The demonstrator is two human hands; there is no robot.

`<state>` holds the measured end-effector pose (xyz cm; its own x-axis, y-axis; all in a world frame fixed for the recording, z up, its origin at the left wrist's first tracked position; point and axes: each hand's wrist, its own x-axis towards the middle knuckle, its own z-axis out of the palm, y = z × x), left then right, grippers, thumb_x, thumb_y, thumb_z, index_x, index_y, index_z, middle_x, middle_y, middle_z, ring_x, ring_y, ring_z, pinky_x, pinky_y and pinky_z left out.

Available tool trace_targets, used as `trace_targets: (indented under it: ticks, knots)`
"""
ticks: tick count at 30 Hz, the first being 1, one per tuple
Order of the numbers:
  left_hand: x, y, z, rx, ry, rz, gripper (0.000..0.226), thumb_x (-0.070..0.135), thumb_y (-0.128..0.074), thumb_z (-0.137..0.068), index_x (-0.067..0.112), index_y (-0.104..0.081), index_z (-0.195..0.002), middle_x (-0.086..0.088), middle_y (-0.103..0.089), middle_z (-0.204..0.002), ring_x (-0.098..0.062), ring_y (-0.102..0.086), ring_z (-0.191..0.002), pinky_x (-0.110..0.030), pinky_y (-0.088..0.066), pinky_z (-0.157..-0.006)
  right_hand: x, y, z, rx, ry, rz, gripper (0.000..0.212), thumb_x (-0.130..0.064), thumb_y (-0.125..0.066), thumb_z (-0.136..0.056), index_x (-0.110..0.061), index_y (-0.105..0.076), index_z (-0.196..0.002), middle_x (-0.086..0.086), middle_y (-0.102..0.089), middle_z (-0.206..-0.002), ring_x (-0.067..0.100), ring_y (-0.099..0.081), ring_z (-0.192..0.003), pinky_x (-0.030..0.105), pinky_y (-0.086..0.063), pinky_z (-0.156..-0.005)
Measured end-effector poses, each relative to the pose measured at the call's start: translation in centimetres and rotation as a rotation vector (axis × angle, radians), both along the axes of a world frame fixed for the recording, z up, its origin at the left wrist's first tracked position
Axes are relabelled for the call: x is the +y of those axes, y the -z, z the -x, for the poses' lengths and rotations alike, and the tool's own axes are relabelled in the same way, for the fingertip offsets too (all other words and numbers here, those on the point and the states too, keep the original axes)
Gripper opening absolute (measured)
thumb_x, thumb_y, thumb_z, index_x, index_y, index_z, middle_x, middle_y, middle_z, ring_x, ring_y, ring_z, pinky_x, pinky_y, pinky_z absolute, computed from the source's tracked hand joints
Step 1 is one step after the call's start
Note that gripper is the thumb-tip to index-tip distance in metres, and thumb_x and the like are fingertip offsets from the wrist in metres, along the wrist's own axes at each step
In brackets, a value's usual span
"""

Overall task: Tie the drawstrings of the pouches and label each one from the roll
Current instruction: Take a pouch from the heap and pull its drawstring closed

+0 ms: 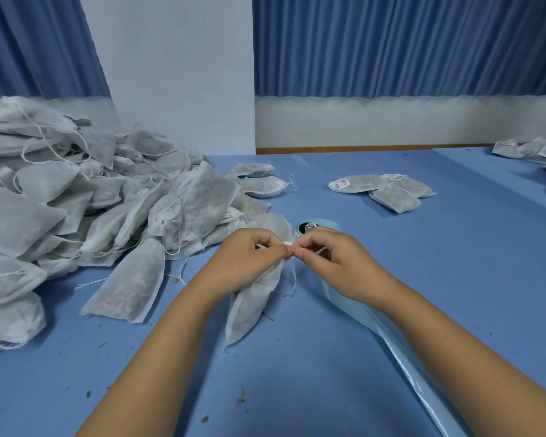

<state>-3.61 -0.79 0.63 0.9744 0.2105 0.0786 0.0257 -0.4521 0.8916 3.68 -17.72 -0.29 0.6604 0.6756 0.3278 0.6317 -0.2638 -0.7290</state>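
My left hand (249, 252) and right hand (334, 258) both pinch the gathered neck of one pouch (252, 301) above the blue table (328, 367), fingertips meeting. The pouch is white, thin fabric with dark fill showing through, and a loose drawstring (294, 280) dangles from it. The label roll (309, 227) sits just behind my right hand.

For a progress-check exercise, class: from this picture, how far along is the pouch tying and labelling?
Done: a few labelled pouches lie ahead to the right. In hand: the left hand and right hand pinch one pouch at its neck, apparently tying the drawstring; the label roll sits behind. Left: the large heap of pouches, no labels showing.
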Motion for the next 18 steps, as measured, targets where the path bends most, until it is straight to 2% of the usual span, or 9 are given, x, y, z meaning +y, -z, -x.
trace_targets:
  ticks: [1,4,8,11,16,18]
  knots:
    - [0.05,0.01,-0.03,-0.021,-0.011,-0.001,0.015,0.028,-0.071,-0.087,0.019,-0.073,-0.075,0.017,-0.062,-0.06,0.003,-0.049,-0.053,-0.009,-0.037,-0.055,-0.01,-0.08,0.06,0.029,-0.005,-0.019,0.011,-0.013,-0.061,-0.094,-0.013,-0.072,-0.093,-0.008,-0.064,-0.084,0.0,-0.056,-0.075,0.013,-0.041,-0.071]
    - [0.18,0.04,-0.12,-0.089,-0.003,0.017,0.007,0.02,-0.071,-0.087,0.013,-0.073,-0.085,0.015,-0.068,-0.073,0.008,-0.053,-0.056,-0.007,-0.038,-0.058,-0.18,-0.4,0.07,0.117,-0.017,-0.053,0.011,-0.014,-0.063,-0.093,-0.013,-0.073,-0.091,-0.016,-0.064,-0.075,-0.006,-0.055,-0.067,0.009,-0.04,-0.068]
    - [0.07,-0.12,0.14,-0.122,0.025,-0.014,0.012,0.016,-0.068,-0.09,0.016,-0.074,-0.079,0.019,-0.062,-0.06,0.003,-0.046,-0.048,-0.008,-0.034,-0.051,-0.46,-0.61,-0.08,0.158,-0.028,-0.039,0.012,-0.017,-0.064,-0.092,-0.013,-0.075,-0.091,-0.011,-0.067,-0.077,0.001,-0.058,-0.074,0.019,-0.047,-0.074]
    - [0.12,-0.18,0.24,-0.098,0.019,-0.016,0.016,0.02,-0.067,-0.091,0.02,-0.072,-0.076,0.016,-0.051,-0.049,-0.002,-0.036,-0.042,-0.012,-0.03,-0.044,-0.46,-0.46,-0.2,0.12,0.002,-0.047,0.01,-0.017,-0.067,-0.09,-0.015,-0.076,-0.088,-0.018,-0.066,-0.072,-0.005,-0.056,-0.067,0.009,-0.041,-0.066]
    - [-0.01,-0.41,0.28,0.023,0.062,0.008,0.022,0.028,-0.061,-0.093,0.029,-0.073,-0.075,0.017,-0.047,-0.05,-0.001,-0.036,-0.045,-0.009,-0.029,-0.045,-0.45,-0.4,-0.3,0.063,0.014,-0.083,0.011,-0.014,-0.065,-0.091,-0.01,-0.075,-0.089,-0.014,-0.065,-0.073,-0.006,-0.055,-0.063,0.007,-0.039,-0.063]
    - [-0.11,-0.46,0.33,0.028,0.078,0.046,0.024,0.029,-0.06,-0.093,0.03,-0.075,-0.076,0.006,-0.059,-0.059,-0.001,-0.045,-0.055,-0.011,-0.034,-0.056,-0.36,-0.37,-0.19,0.044,0.005,-0.098,0.01,-0.013,-0.064,-0.092,-0.01,-0.074,-0.089,-0.009,-0.069,-0.08,-0.003,-0.059,-0.07,0.009,-0.041,-0.066]
